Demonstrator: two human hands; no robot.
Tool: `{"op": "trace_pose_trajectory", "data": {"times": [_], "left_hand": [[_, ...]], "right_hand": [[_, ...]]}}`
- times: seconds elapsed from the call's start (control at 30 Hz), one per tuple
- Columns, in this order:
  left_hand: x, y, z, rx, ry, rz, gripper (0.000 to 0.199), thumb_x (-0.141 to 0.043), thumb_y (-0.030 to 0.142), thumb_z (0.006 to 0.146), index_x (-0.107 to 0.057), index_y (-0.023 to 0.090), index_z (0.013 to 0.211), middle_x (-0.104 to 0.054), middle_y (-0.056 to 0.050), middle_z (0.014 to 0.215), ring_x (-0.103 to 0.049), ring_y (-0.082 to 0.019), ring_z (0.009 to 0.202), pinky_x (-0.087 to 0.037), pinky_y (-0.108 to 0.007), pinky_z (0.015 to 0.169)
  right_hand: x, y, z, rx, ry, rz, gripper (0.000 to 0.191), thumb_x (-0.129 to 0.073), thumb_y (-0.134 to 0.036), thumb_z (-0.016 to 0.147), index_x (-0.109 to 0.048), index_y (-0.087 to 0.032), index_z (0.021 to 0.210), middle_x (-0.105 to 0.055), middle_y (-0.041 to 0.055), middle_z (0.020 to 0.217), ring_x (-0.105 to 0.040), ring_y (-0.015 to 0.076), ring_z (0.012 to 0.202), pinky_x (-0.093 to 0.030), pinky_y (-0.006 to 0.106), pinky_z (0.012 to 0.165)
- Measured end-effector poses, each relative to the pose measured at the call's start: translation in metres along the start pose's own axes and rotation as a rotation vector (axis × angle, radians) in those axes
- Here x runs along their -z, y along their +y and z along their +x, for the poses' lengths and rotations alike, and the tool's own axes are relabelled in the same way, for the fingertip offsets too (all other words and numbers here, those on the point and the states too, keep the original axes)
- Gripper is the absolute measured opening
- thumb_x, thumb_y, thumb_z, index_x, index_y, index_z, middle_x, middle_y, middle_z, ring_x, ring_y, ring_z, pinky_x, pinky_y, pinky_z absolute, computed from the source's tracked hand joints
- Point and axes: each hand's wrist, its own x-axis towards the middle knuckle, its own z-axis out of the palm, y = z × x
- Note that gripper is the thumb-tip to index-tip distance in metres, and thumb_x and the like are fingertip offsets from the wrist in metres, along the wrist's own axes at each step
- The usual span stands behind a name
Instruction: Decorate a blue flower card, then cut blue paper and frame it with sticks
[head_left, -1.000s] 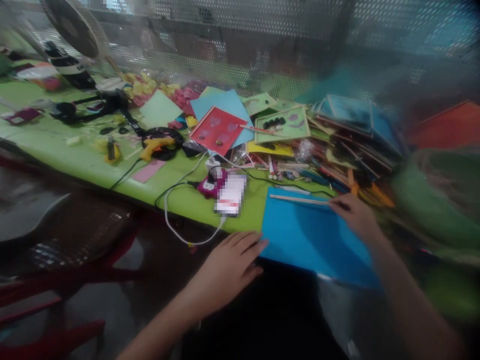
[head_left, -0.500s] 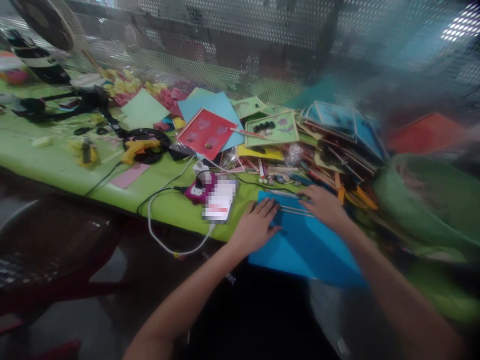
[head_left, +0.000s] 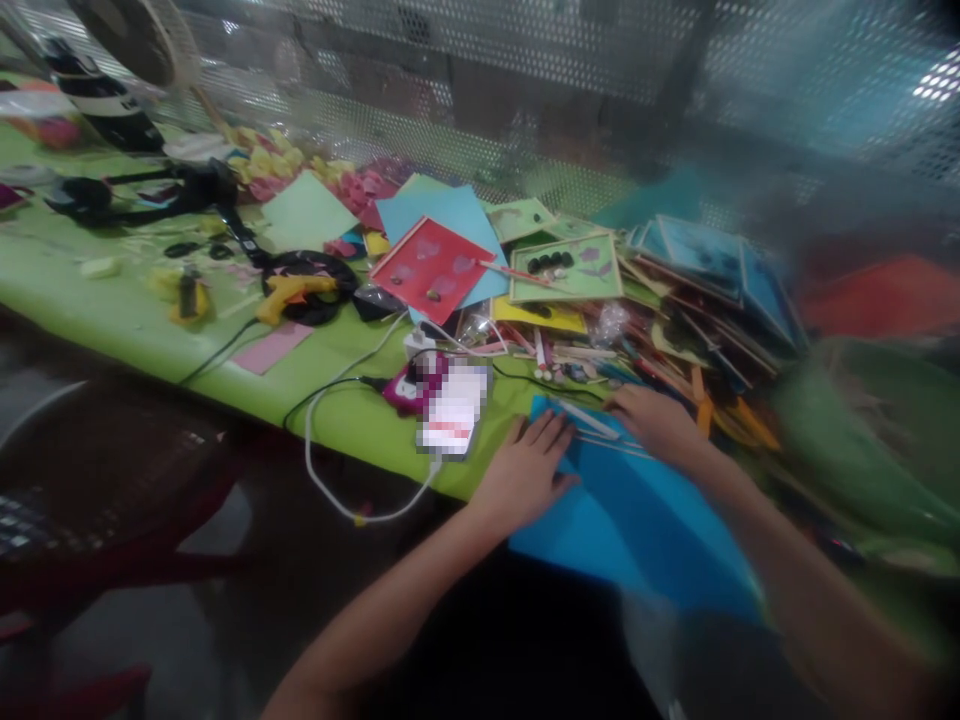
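A blue sheet of paper (head_left: 637, 530) lies at the front of the table. My left hand (head_left: 529, 465) rests flat on its left part, fingers spread. Two thin pale sticks (head_left: 619, 446) lie side by side across the sheet, close to its far edge. Beyond them a pale strip, seemingly another stick (head_left: 589, 418), slants over that edge. My right hand (head_left: 660, 425) is at the far right part of the sheet, its fingers bent inward at the right end of this stick. The fingertips are partly hidden and blurred.
Left of the sheet lie a phone (head_left: 454, 410) on a white cable and a yellow glue gun (head_left: 296, 290). Behind are a red decorated card (head_left: 431, 265), a stack of framed blue cards (head_left: 705, 260) and loose sticks. A green basin (head_left: 862, 430) stands right.
The view has shifted slightly, moving everything right and down. The pale stick by my right hand now slants across the sheet's far edge. My left hand stays flat on the sheet.
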Motion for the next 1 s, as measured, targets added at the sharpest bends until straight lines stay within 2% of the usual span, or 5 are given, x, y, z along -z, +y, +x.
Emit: {"op": "trace_pose_trajectory", "data": {"times": [0.23, 0.43, 0.77, 0.87, 1.0], "left_hand": [[-0.002, -0.001, 0.000, 0.003, 0.015, -0.021, 0.068, -0.041, 0.057, 0.108, -0.039, 0.016, 0.162, -0.039, -0.012, 0.169, -0.030, -0.028, 0.160, -0.027, -0.054, 0.129], [-0.002, 0.000, 0.001, 0.006, 0.006, -0.015, 0.069, -0.042, 0.057, 0.108, -0.037, 0.016, 0.163, -0.035, -0.012, 0.172, -0.026, -0.028, 0.162, -0.027, -0.055, 0.129], [0.001, 0.000, 0.001, 0.018, -0.025, -0.014, 0.068, -0.040, 0.055, 0.109, -0.036, 0.016, 0.164, -0.030, -0.010, 0.174, -0.027, -0.028, 0.161, -0.028, -0.054, 0.129], [0.001, 0.000, 0.000, 0.018, 0.001, -0.010, 0.069, -0.040, 0.055, 0.109, -0.033, 0.015, 0.165, -0.028, -0.009, 0.175, -0.023, -0.027, 0.163, -0.028, -0.053, 0.130], [0.006, 0.002, -0.003, 0.023, 0.061, -0.044, 0.061, -0.041, 0.050, 0.109, -0.041, 0.018, 0.161, -0.034, -0.008, 0.172, -0.032, -0.027, 0.159, -0.032, -0.049, 0.127]], "right_hand": [[0.003, -0.024, 0.000, 0.022, -0.057, -0.032, 0.021, -0.053, -0.036, 0.104, -0.067, -0.021, 0.100, -0.073, 0.0079, 0.094, -0.067, 0.0218, 0.084, -0.040, 0.029, 0.064], [0.007, -0.019, 0.002, 0.041, -0.045, -0.097, 0.006, -0.061, -0.022, 0.094, -0.066, -0.020, 0.094, -0.072, 0.0078, 0.089, -0.067, 0.0230, 0.082, -0.039, 0.031, 0.066], [0.022, 0.009, 0.063, -0.157, 0.146, -0.056, 0.021, -0.058, -0.024, 0.096, -0.072, -0.018, 0.111, -0.075, 0.0138, 0.111, -0.069, 0.0296, 0.099, -0.047, 0.036, 0.077], [0.025, 0.000, 0.047, -0.085, 0.168, 0.017, 0.024, -0.057, -0.028, 0.098, -0.074, -0.020, 0.112, -0.076, 0.0132, 0.110, -0.069, 0.0292, 0.102, -0.050, 0.038, 0.083], [0.023, -0.009, 0.002, 0.030, 0.026, 0.066, 0.022, -0.057, -0.032, 0.098, -0.076, -0.022, 0.102, -0.078, 0.0103, 0.100, -0.070, 0.0265, 0.095, -0.051, 0.038, 0.083]]}}
